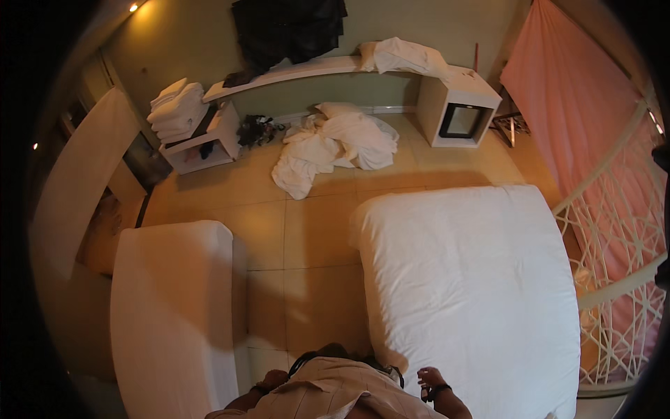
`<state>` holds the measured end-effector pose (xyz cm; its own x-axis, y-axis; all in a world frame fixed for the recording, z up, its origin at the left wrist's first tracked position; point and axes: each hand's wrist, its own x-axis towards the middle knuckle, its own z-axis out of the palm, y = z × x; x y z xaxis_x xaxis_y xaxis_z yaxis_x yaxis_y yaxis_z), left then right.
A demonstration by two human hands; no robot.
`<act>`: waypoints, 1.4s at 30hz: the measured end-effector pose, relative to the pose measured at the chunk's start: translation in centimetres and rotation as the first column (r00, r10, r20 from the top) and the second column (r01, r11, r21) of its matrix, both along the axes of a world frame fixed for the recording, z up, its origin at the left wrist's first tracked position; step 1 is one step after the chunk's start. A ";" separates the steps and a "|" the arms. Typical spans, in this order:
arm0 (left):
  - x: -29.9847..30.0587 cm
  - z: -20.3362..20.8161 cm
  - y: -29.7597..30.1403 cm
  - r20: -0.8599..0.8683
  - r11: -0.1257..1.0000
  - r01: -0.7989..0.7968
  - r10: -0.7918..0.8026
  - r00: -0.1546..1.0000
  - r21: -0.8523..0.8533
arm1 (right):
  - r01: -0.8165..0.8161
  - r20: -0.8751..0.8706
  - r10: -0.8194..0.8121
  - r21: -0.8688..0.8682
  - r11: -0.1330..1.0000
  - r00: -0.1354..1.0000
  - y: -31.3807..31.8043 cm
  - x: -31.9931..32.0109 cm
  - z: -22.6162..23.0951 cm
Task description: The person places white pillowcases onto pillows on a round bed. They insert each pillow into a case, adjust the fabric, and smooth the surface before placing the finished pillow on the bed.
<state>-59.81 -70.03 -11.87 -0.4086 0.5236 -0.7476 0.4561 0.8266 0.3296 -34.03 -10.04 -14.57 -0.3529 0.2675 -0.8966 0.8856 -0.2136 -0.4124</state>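
My left hand [273, 379] hangs low beside my body, over the floor gap between two beds. Its fingers are small and dim, so their pose is hard to make out. Above the near left part of the wide white bed [481, 272] is my right hand [431, 378], with a dark band at the wrist. Its fingers are loosely bent and apart, and nothing shows in them. A white cover with light wrinkles lies over this bed. The narrower bed [171, 307], under a smooth white sheet, stands to my left.
Crumpled white linen [338, 143] lies on the tiled floor ahead. Folded white towels [178, 112] are stacked on a low white shelf unit [202, 150]. A white pillow [405, 56] rests by the white cabinet [457, 112]. A lattice screen [614, 258] and pink curtain [565, 84] flank the right side.
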 end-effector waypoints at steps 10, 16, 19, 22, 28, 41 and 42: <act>-12.6 -5.9 1.7 0.100 0.852 -0.524 0.520 0.848 0.018 | -0.102 0.001 0.102 0.014 0.995 0.995 3.0 -19.9 -1.9; -29.7 -8.3 0.0 0.029 0.932 -0.361 0.360 0.933 0.032 | -0.067 -0.147 0.087 0.133 0.989 0.985 2.2 -42.6 -1.6; -40.8 -6.3 1.3 -0.054 0.996 0.042 -0.038 0.998 0.073 | -0.161 -0.182 0.178 0.102 0.982 0.967 3.1 -50.9 0.1; -51.8 -4.0 -1.9 0.740 0.136 -0.990 0.670 0.062 -0.041 | -0.197 -0.302 0.233 0.144 0.970 0.924 0.9 -60.8 2.0; -64.1 -0.6 3.1 0.617 -0.176 -0.984 0.778 -0.123 0.026 | -0.251 -0.188 0.280 0.162 0.954 0.941 4.9 -71.7 4.9; -62.9 -1.0 10.6 -0.098 0.821 -0.560 0.570 0.816 0.110 | -0.206 -0.141 0.207 0.026 0.978 0.968 16.9 -88.5 -1.5; -64.0 -1.3 11.5 -0.072 0.778 -0.621 0.628 0.775 0.100 | -0.218 -0.175 0.225 0.058 0.974 0.958 17.5 -91.0 -1.1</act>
